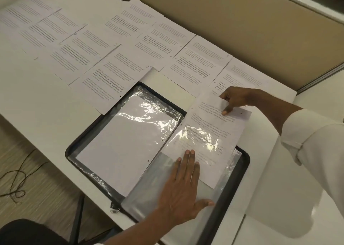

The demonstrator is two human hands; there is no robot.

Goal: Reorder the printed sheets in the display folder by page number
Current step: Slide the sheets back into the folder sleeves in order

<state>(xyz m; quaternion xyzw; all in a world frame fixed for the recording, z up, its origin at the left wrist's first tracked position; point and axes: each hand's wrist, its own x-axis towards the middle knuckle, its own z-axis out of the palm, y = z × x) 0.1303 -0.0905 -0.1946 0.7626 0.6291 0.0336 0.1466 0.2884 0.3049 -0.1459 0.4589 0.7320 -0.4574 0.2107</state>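
Note:
A black display folder (243, 162) lies open on the white table (33, 99). Its left pocket holds a sheet showing its blank back (121, 148). My left hand (183, 185) presses flat, fingers straight, on the clear right pocket (149, 189). A printed sheet (210, 133) sits part way in that pocket, its top end sticking out. My right hand (234, 97) pinches that top end between thumb and fingers.
Several printed sheets (119, 26) lie spread in overlapping rows across the table behind the folder. A beige partition (260, 30) runs along the far side. A thin cable (16, 177) lies on the floor at the left.

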